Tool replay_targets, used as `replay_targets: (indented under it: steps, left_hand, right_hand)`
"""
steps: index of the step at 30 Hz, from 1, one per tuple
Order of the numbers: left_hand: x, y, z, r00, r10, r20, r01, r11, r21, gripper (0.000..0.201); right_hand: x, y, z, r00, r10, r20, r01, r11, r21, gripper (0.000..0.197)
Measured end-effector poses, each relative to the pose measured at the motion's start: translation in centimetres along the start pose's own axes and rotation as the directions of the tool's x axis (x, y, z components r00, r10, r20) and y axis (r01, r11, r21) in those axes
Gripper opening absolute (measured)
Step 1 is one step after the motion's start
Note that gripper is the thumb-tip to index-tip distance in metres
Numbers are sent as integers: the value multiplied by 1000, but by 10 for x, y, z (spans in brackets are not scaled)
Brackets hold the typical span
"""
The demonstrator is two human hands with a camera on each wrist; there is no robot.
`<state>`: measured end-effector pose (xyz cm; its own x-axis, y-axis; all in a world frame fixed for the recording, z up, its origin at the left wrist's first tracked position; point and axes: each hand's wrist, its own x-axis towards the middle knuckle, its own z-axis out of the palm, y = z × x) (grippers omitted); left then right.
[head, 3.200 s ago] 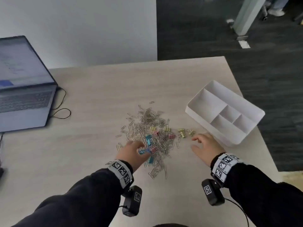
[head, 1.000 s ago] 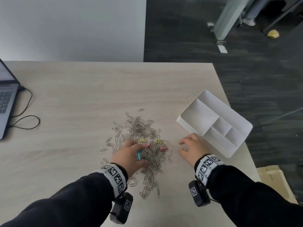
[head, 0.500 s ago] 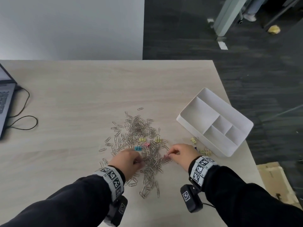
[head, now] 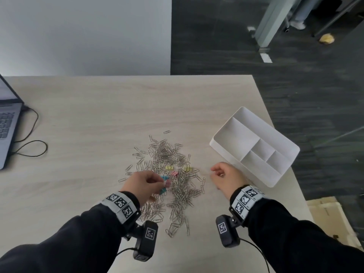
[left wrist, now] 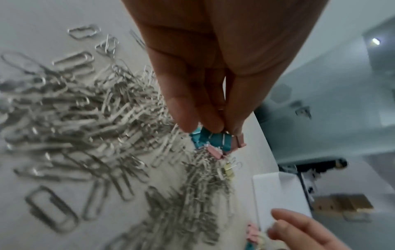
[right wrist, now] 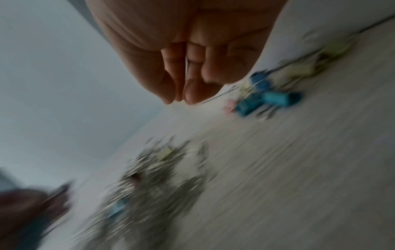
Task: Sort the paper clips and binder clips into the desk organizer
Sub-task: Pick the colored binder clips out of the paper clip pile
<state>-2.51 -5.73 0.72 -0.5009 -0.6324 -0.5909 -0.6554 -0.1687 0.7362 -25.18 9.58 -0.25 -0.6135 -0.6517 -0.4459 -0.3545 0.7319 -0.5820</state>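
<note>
A heap of silver paper clips [head: 167,160] lies mid-table, with yellow binder clips [head: 169,167] and a pink one [head: 174,173] on it. My left hand [head: 164,183] hovers over the heap's near side. Its fingertips [left wrist: 213,128] pinch a bunch of blue and pink binder clips [left wrist: 218,140]. My right hand [head: 216,174] sits just left of the white desk organizer [head: 254,146], fingers curled together. A thin silver wire [right wrist: 187,64] shows between them; what else it holds is hidden. A small group of blue, pink and yellow binder clips [right wrist: 267,99] lies beside the organizer's wall.
A laptop [head: 7,123] with a looping black cable [head: 29,146] sits at the table's left edge. The organizer stands at the right table edge, its compartments holding nothing. A cardboard box [head: 325,213] lies on the floor beyond.
My right hand has left the heap and moved right toward the organizer. My left hand has lifted a bunch of blue and pink binder clips off the heap.
</note>
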Motion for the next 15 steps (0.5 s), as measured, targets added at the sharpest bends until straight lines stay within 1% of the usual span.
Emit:
replay_targets:
  steps: [2, 4, 6, 7, 10, 12, 13, 15]
  left_hand:
    - [-2, 5, 2, 999, -29, 28, 33, 989, -141, 6]
    - [-4, 10, 6, 997, -39, 64, 53, 968, -245, 8]
    - [-6, 14, 12, 996, -27, 90, 53, 952, -303, 8]
    - [-8, 15, 15, 995, -23, 98, 53, 947, -317, 7]
    - [-9, 16, 23, 992, -5, 129, 49, 940, -337, 6]
    - [-9, 15, 28, 989, 4, 146, 48, 935, -352, 7]
    - [-10, 15, 29, 989, 3, 150, 50, 935, -351, 7]
    - [-11, 14, 30, 987, -6, 161, 59, 944, -325, 4]
  right_hand:
    - [-15, -22, 8, 982, -79, 173, 66, 995, 76, 19]
    - [-29, -40, 17, 934, -146, 327, 99, 983, 155, 39]
    - [-36, -50, 27, 899, -205, 387, 128, 968, 215, 55]
    - [-38, -54, 31, 894, -223, 388, 130, 959, 252, 58]
    - [-42, -60, 39, 908, -230, 350, 80, 916, 394, 53]
    - [-43, -60, 39, 921, -202, 332, 27, 886, 464, 42]
    - [-44, -59, 38, 926, -191, 327, 10, 876, 483, 35]
    - [-43, -52, 35, 935, -159, 316, -5, 887, 461, 20]
